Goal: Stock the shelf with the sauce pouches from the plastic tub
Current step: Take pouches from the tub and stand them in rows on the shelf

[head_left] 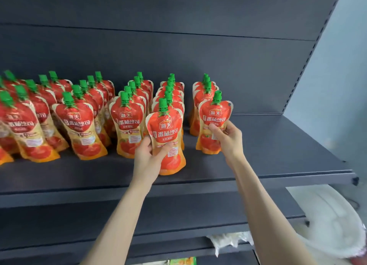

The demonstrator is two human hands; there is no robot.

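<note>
Head view: your left hand [146,155] grips a pouch [168,133] fronting one row; your right hand [228,138] pinches a second pouch [213,117] fronting the end row. Stocking looks nearly done: the shelf [282,145] is bare only at right. Pouches: glossy soft film, waisted, green caps [217,95]. Tub unseen.
</note>
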